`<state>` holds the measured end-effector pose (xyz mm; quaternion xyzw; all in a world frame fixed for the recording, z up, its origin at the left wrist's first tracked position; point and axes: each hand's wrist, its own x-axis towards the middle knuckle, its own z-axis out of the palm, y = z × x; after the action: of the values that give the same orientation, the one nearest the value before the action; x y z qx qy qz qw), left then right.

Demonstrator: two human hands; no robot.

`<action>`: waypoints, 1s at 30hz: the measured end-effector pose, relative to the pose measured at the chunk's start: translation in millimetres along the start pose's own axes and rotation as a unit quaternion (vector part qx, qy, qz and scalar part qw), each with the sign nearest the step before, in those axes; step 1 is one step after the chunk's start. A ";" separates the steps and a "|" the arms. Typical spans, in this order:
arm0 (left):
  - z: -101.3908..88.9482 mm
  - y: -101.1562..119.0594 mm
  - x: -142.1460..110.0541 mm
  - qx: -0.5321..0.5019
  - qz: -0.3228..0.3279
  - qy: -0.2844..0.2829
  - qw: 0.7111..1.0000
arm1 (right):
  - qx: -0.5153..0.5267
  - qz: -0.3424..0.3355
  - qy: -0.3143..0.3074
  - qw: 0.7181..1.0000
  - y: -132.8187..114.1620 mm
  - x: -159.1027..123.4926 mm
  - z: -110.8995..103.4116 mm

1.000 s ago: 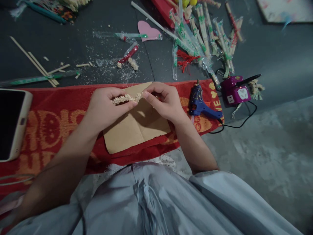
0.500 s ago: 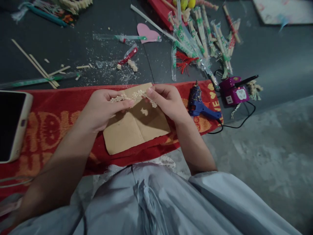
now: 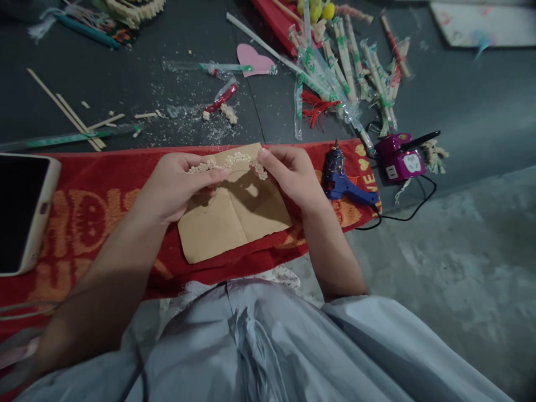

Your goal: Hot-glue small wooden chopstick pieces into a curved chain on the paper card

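Between both hands I hold a bumpy, cream-coloured chain of small round pieces (image 3: 238, 158), bent into a wavy arc. My left hand (image 3: 178, 181) pinches its left part between thumb and fingers. The chain's right end is pinched by my right hand (image 3: 288, 170), and a short piece hangs below that thumb. Under the hands lies a creased sheet of brown card (image 3: 221, 234), with their shadow falling across it. A blue glue gun (image 3: 341, 181) rests on the red towel (image 3: 104, 223) to the right of my right hand.
A phone (image 3: 23, 215) lies at the left. Thin sticks (image 3: 62, 106), crumbs and a pink paper heart (image 3: 255, 60) are on the dark table behind the towel. Several wrapped chopsticks (image 3: 343, 53) lie at the back right, near a purple power socket (image 3: 400, 159) with a cord.
The chain's middle now arches higher between my hands, and its gap from the right thumb looks wider. My right hand has shifted slightly right. The camera view has moved a little.
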<state>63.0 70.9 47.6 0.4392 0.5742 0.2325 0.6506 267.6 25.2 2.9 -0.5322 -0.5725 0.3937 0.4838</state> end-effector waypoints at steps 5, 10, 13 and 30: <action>0.6 1.1 -0.2 0.008 -0.002 0.001 1.000 | -0.018 -0.013 -0.002 1.000 3.6 0.3 0.2; 2.7 -1.6 -0.3 0.046 0.023 0.021 0.998 | -0.010 -0.038 0.039 0.998 7.3 -1.2 0.3; 1.7 -4.8 -0.9 0.111 0.073 0.027 0.991 | 0.020 -0.030 0.028 0.999 9.9 -1.7 -0.1; -32.6 -41.6 -40.5 0.499 0.208 0.163 0.825 | -0.148 -0.033 -0.005 0.988 7.6 -8.4 -0.8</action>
<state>14.2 27.1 36.2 0.7686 0.6048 0.1123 0.1756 269.8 17.8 -5.4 -0.5771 -0.6440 0.2912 0.4092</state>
